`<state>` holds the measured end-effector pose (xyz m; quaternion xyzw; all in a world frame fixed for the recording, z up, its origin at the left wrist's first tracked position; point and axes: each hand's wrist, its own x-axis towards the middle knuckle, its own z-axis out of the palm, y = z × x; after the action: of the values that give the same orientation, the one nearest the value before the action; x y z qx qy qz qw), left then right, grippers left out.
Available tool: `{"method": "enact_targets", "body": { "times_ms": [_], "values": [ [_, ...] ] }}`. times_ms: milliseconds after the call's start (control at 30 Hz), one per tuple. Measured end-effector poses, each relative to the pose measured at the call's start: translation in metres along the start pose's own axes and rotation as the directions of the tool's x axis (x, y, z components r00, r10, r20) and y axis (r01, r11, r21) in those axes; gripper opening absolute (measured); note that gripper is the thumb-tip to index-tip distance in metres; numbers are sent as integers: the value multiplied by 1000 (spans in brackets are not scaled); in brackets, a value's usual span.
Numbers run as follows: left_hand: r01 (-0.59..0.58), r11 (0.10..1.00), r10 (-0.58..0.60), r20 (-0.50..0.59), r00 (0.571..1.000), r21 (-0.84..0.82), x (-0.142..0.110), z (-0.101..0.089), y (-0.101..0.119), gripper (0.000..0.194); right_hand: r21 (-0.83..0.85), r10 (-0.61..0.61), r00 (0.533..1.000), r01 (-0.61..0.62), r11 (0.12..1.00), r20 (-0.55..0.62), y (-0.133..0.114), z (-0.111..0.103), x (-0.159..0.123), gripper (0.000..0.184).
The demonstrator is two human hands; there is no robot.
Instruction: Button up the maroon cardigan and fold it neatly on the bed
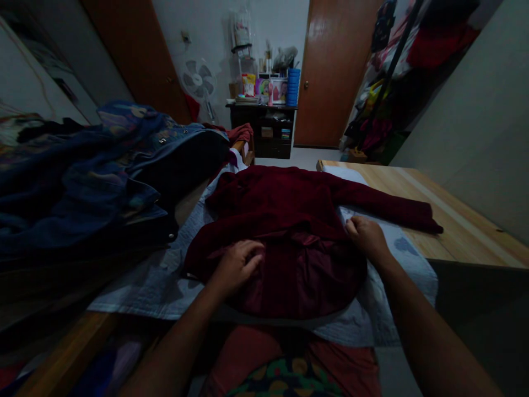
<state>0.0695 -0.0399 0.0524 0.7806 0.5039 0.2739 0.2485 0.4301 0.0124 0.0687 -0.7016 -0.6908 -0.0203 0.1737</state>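
Observation:
A dark red long-sleeved coat [289, 204] lies spread over a pale cloth [165, 298], its lower part showing shiny lining. One sleeve stretches to the right across the wooden board; the left side looks bunched. My left hand [242, 264] rests over the coat's lower left part, fingers bent and closed on the fabric, with the fingertips partly hidden. At the coat's right edge, my right hand [367, 237] is closed in a pinch on the edge, though the bit of fabric inside is hard to see.
A heap of denim clothes [103, 171] lies to the left. The light wooden tabletop [446, 209] extends right. Farther back are a white fan [199, 80], a dark cabinet [264, 129] with items on it, a brown door [330, 71] and hanging clothes [438, 49].

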Motion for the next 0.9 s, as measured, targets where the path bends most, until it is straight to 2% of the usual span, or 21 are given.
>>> {"method": "enact_targets", "body": {
  "times_ms": [67,133,167,233,267,333,433,567,633,700,767,900],
  "values": [
    [63,962,-2,-226,974,265,4,-14,-14,31,-42,30,999,-32,999,-45,21,1,1,30],
    [179,875,-25,-327,945,450,6,-27,-29,41,-61,37,996,-42,997,-77,37,5,0,25],
    [232,829,-50,-345,937,509,6,-32,-37,46,-68,33,996,-39,997,-88,42,8,-2,30],
    [316,753,-115,-358,927,577,4,-40,-51,53,-58,22,996,-27,998,-87,47,12,-6,46],
    [344,729,-145,-358,922,592,3,-43,-57,55,-33,13,998,-15,999,-60,46,13,-8,49],
    [373,721,-194,-346,918,584,-1,-47,-67,60,56,-13,998,10,998,57,40,12,-12,40],
    [374,771,-253,-292,922,515,-6,-51,-77,72,177,-76,964,31,984,254,27,8,-19,25],
    [401,804,-317,-253,914,439,-9,-56,-77,83,219,-131,923,52,974,362,18,2,-26,17],
    [404,816,-306,-285,908,413,-8,-60,-75,82,222,-146,928,71,972,343,19,-1,-30,19],
    [413,819,-291,-332,897,398,-9,-63,-72,79,243,-139,951,71,967,276,21,-4,-35,17],
    [435,800,-298,-356,886,413,-10,-64,-70,76,310,-90,971,17,951,222,22,-8,-40,12],
    [463,705,-363,-287,886,537,-18,-61,-62,77,531,-5,979,-107,841,205,24,-11,-51,13]
  ]
}}
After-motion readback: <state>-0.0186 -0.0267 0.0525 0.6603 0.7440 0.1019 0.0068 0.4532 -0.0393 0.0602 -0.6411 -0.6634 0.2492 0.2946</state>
